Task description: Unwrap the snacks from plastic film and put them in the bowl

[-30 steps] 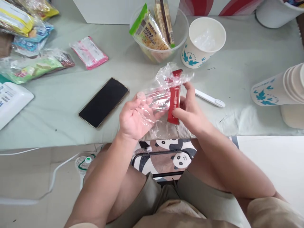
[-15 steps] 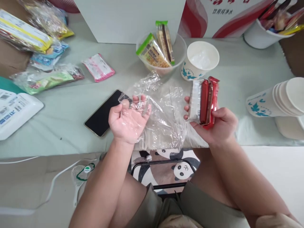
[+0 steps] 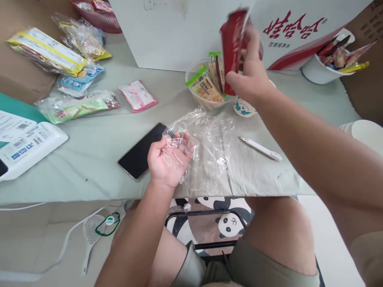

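My right hand (image 3: 251, 73) grips several red snack packets (image 3: 233, 50), slightly blurred, raised above the right side of a clear plastic bowl (image 3: 199, 97). In that bowl stand green-topped cracker packets (image 3: 206, 89). Behind my right forearm a paper cup (image 3: 243, 107) with blue leaves is partly hidden. My left hand (image 3: 169, 161) is palm up, fingers loosely curled, holding a crumpled clear plastic bag (image 3: 212, 147) that drapes over its fingers and spreads across the table. Beside it lies a black phone (image 3: 142, 150).
A white utility knife (image 3: 260, 148) lies on the cloth-covered table (image 3: 98, 159). Pink packet (image 3: 138, 96) and other snack bags (image 3: 48, 52) are at left. A white box (image 3: 167, 36) stands behind, a white tub (image 3: 321, 71) of packets at far right, paper cups (image 3: 365, 133) below it.
My right hand has carried the red packets up and forward, from the table's front to above the bowl. The utility knife now shows. My left hand stays with the plastic bag.
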The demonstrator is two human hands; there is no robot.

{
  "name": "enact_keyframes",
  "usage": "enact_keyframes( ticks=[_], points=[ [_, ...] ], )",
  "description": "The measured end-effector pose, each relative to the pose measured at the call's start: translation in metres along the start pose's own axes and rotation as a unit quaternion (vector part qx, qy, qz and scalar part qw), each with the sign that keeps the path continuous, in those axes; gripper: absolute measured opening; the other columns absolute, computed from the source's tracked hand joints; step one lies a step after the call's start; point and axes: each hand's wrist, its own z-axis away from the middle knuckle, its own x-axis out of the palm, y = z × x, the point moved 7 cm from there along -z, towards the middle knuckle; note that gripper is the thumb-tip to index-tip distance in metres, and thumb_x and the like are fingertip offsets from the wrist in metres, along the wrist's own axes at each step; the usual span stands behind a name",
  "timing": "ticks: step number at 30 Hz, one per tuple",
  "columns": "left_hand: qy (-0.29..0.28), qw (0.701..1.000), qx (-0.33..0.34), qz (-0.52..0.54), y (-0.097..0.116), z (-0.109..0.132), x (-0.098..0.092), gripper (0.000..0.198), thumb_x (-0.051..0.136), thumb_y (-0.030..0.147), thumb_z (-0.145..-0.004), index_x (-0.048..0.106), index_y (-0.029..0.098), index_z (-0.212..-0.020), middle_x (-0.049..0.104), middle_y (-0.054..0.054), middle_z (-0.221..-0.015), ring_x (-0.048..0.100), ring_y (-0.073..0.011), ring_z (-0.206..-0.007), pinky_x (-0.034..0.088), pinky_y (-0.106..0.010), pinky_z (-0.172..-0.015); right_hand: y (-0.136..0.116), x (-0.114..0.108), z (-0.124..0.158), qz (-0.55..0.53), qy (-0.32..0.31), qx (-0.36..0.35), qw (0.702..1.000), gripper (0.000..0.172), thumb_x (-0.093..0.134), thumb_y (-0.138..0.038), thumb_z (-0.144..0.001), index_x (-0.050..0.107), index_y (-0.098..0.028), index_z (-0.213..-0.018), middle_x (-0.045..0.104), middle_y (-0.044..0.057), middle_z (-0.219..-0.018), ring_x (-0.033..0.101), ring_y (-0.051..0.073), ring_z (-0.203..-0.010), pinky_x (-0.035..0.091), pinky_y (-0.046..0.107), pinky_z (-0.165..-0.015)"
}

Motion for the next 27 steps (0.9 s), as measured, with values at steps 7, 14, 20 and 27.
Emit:
enact_keyframes(
  ticks=[7, 14, 20, 27],
  points=[
    [-0.001, 1.000, -0.011, 0.021, 0.002, 0.003, 0.005, 0.023, 0.053, 0.022, -0.081, 0.046, 0.020, -0.059, 0.068, -0.002, -0.076, 0.075, -0.0194, -0.085, 0.066, -0.034, -0.075, 0.012, -0.001, -0.012, 0.243, -0.013, 0.063, 0.968, 0.026, 0.071, -0.002, -0.074, 0.054, -0.022, -0.070, 0.049, -0.002, -0.075, 0.039, 0.013, -0.075, 0.038, 0.038, -0.091],
    [-0.081, 0.994, -0.065, -0.011, -0.002, 0.004, 0.012, 0.020, 0.056, 0.026, -0.084, 0.051, 0.021, -0.065, 0.072, -0.003, -0.088, 0.075, -0.0283, -0.100, 0.067, -0.050, -0.077, -0.005, -0.006, 0.034, 0.186, -0.029, -0.149, 0.971, 0.015, 0.075, -0.023, -0.084, 0.065, -0.028, -0.094, 0.069, 0.004, -0.097, 0.061, 0.026, -0.103, 0.049, 0.050, -0.106],
    [-0.184, 0.953, -0.217, -0.101, -0.013, 0.021, 0.012, 0.019, 0.062, 0.034, -0.076, 0.052, 0.020, -0.067, 0.074, -0.010, -0.101, 0.076, -0.0439, -0.096, 0.064, -0.055, -0.054, 0.012, 0.020, 0.136, -0.054, -0.123, -0.168, 0.977, 0.078, 0.079, -0.048, -0.080, 0.045, -0.028, -0.148, 0.052, 0.011, -0.156, 0.048, 0.031, -0.150, 0.040, 0.054, -0.125],
    [-0.134, 0.949, -0.228, -0.172, -0.009, 0.013, 0.009, 0.023, 0.052, 0.027, -0.088, 0.053, 0.018, -0.067, 0.077, -0.007, -0.085, 0.078, -0.0272, -0.066, 0.048, -0.023, -0.032, 0.025, 0.018, 0.163, -0.174, -0.086, 0.008, 0.981, 0.042, 0.069, -0.059, -0.092, 0.068, -0.020, -0.077, 0.065, -0.001, -0.062, 0.062, 0.011, -0.050, 0.057, 0.027, -0.056]
  ],
)
